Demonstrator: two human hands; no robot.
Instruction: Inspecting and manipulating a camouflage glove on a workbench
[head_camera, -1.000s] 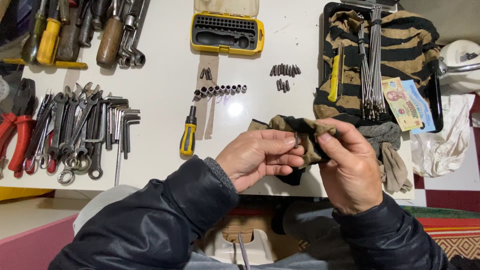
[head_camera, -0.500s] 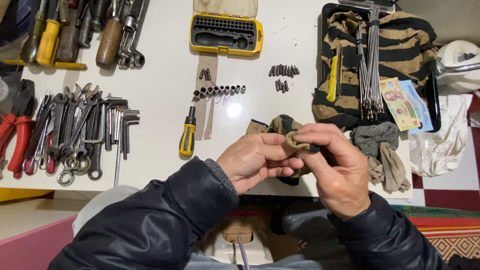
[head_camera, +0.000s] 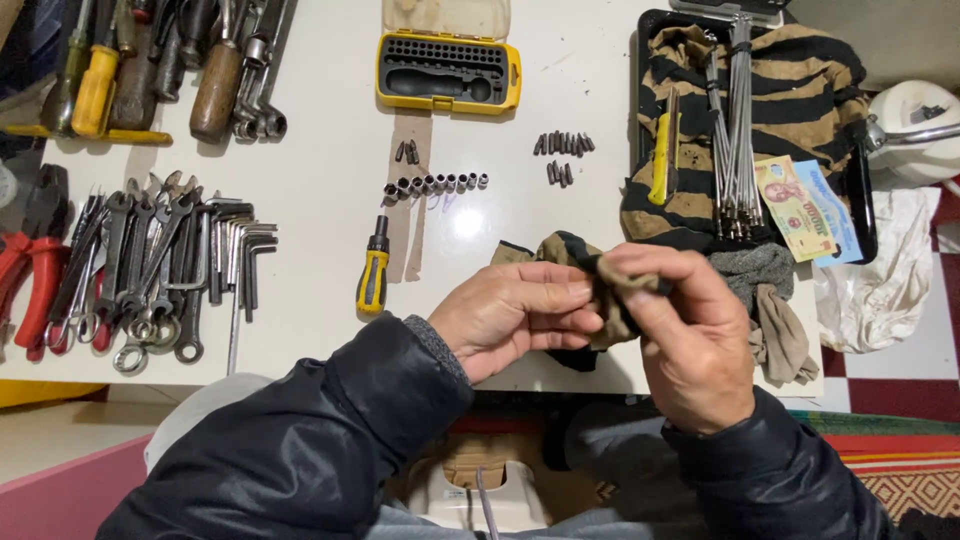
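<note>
So at this point both hands were bunched up together right over the near edge of the white table (head_camera: 320, 130), and the thing between them was a small striped rag (head_camera: 560, 250), tan and dark. My left hand (head_camera: 515, 315) had its fingers curled in narrow, thumb and fingertips pinching into the cloth, and my right hand (head_camera: 695, 340) was closed around the other end of it, so the rag was wrapped over whatever sat inside. I honestly couldn't tell what was in there, the cloth and fingers covered it completely. Held that way it looked like a wiping grip to me, cloth pressed round something little from both sides. The rest of the bench was laid out pretty neatly: a row of small sockets (head_camera: 435, 185) lined up just above the hands, a cluster of driver bits (head_camera: 562, 145) further right, and the yellow bit case (head_camera: 448, 70) open beyond them, which I'd guess is where those bits belong. A stubby yellow-handled screwdriver (head_camera: 373, 275) lay just left of my left hand. Wrenches and hex keys (head_camera: 165, 260) were fanned out on the far left by size, red-handled pliers (head_camera: 30, 270) beside them. On the right, a black tray (head_camera: 862, 200) held a bigger striped cloth (head_camera: 800, 90) with long thin rods (head_camera: 735, 120) lying on it.
</note>
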